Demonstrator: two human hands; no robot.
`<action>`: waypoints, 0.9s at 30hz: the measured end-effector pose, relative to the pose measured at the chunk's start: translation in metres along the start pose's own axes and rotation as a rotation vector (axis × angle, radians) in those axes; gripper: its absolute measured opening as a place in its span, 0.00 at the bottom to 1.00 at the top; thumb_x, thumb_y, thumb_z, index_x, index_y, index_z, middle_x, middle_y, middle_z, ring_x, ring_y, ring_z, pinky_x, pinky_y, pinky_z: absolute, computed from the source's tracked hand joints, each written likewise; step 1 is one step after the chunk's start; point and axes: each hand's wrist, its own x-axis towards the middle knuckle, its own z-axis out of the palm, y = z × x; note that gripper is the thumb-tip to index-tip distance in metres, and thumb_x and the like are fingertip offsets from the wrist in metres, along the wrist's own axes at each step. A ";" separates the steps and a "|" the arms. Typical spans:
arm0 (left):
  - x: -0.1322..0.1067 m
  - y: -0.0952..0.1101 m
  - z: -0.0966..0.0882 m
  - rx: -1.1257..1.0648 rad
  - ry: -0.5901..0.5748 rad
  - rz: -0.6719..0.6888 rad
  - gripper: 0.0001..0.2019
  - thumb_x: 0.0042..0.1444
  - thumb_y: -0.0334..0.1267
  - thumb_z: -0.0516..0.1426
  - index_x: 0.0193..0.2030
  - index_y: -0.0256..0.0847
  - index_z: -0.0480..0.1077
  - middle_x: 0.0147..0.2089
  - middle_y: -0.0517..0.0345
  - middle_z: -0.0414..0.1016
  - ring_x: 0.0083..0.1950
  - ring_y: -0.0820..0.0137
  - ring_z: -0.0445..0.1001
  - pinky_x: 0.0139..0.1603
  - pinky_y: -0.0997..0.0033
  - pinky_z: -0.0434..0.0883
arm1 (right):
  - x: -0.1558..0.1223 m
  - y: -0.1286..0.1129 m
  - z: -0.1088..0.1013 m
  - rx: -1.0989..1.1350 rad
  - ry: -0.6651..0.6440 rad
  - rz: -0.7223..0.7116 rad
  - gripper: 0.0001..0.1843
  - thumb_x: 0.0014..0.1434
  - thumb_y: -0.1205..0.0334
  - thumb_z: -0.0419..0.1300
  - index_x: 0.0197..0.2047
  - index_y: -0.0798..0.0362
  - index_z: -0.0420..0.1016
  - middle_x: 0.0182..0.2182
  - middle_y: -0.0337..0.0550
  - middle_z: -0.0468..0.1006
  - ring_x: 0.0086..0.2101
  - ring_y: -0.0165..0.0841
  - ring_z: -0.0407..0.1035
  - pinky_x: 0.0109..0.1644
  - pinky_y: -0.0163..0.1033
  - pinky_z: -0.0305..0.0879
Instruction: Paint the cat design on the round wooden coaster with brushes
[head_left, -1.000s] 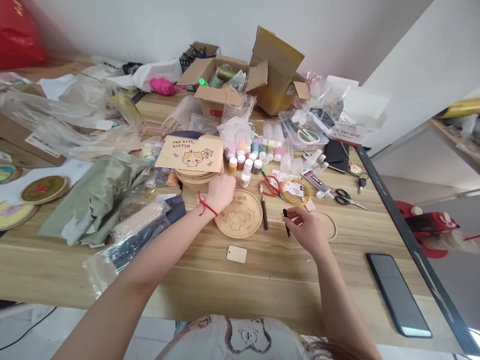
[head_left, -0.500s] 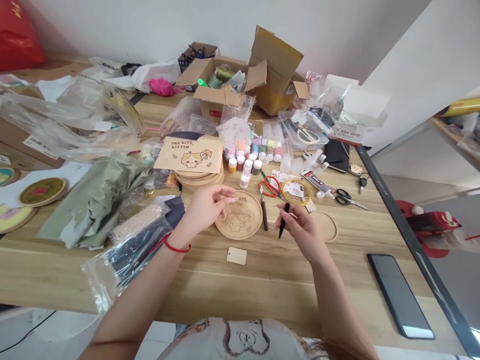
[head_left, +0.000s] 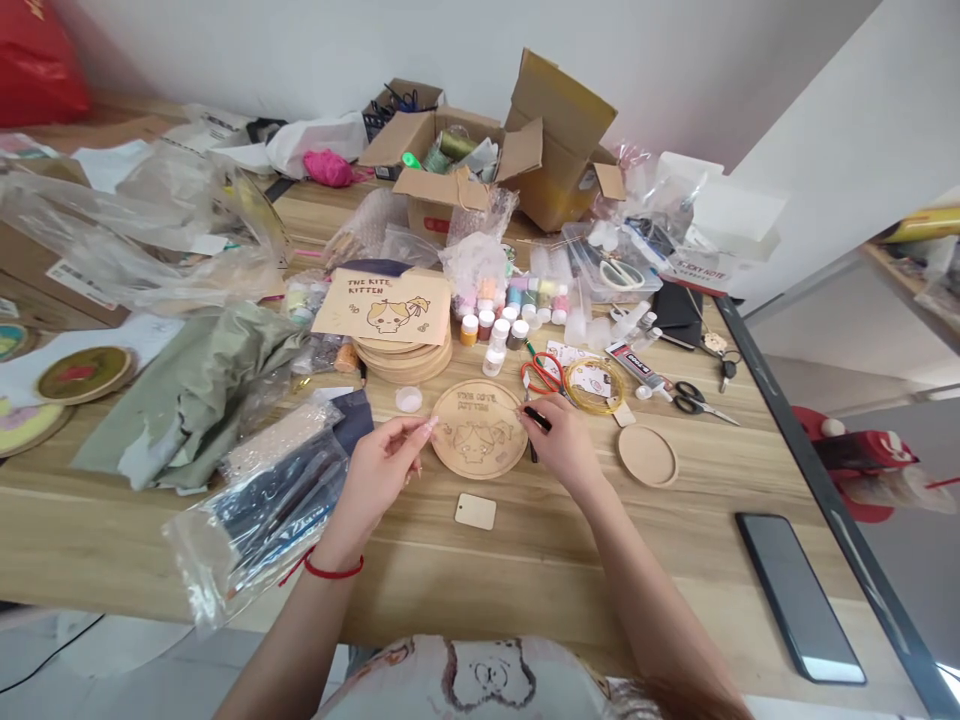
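Note:
A round wooden disc (head_left: 478, 428) with an engraved kitten lies on the wooden table (head_left: 525, 570) in front of me. My left hand (head_left: 382, 470) rests at the disc's left edge, fingertips touching the rim, holding nothing. My right hand (head_left: 561, 450) sits at the disc's right edge, closed on a thin black pen (head_left: 537, 419) whose tip points at the disc. A small white cap (head_left: 409, 399) lies just above-left of the disc. A small wooden tag (head_left: 475, 511) lies below it.
Paint pots (head_left: 510, 310), a stack of wooden discs (head_left: 405, 355) under a kitten card, red scissors (head_left: 538, 372), a wire coil (head_left: 592, 383), glue, an empty round wooden tray (head_left: 647, 456), a phone (head_left: 799, 598), plastic bags (head_left: 255, 500) and cardboard boxes (head_left: 480, 170) crowd the table.
My left hand drew back from the paint pots to the disc's left rim. My right hand moved left with the pen to the disc's right edge. A white cap now lies by the disc.

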 end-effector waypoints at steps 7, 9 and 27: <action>-0.001 -0.008 0.019 -0.425 -0.129 -0.204 0.18 0.47 0.51 0.65 0.33 0.36 0.74 0.29 0.62 0.69 0.23 0.82 0.60 0.21 0.82 0.54 | 0.018 -0.007 0.019 -0.334 -0.123 0.046 0.11 0.65 0.65 0.53 0.42 0.54 0.77 0.45 0.54 0.75 0.42 0.40 0.73 0.43 0.41 0.67; 0.000 -0.008 0.024 -0.424 -0.117 -0.213 0.18 0.46 0.51 0.65 0.33 0.35 0.74 0.29 0.61 0.70 0.23 0.82 0.61 0.21 0.82 0.55 | 0.021 -0.008 0.020 -0.360 -0.126 0.061 0.11 0.65 0.65 0.53 0.41 0.54 0.77 0.45 0.54 0.75 0.41 0.40 0.74 0.41 0.41 0.66; -0.003 -0.002 0.064 -0.273 -0.161 -0.159 0.20 0.47 0.54 0.63 0.28 0.34 0.74 0.25 0.60 0.71 0.16 0.82 0.59 0.14 0.78 0.48 | -0.021 -0.041 -0.005 0.165 -0.093 -0.044 0.07 0.60 0.61 0.60 0.32 0.52 0.77 0.32 0.45 0.77 0.33 0.37 0.72 0.38 0.39 0.67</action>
